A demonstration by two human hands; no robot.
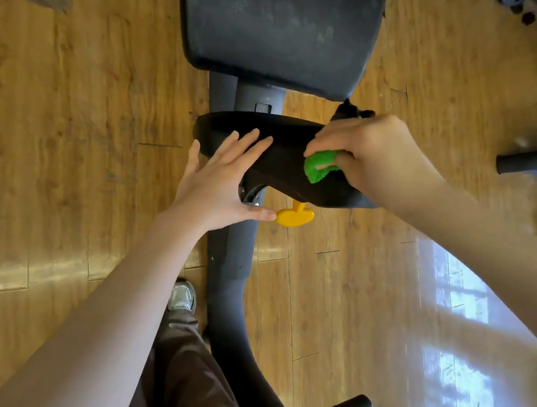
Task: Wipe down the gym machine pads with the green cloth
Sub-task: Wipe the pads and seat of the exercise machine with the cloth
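Black padding on the small pad (275, 155) runs long from upper left to lower right. The left hand (221, 182) lies spread flat on its upper-left end, while the right hand (372, 154) bunches the green cloth (319, 165) in curled fingers near the lower-right end, so unwiped surface lies leftward of that grip.

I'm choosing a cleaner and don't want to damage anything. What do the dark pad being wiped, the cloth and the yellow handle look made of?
The dark pad looks like matte black vinyl or faux leather over padding, smooth with rounded edges, though that is a guess. The green cloth has a fuzzy, looped pile, likely microfibre. The yellow handle looks like moulded plastic, one even colour with a slight sheen.
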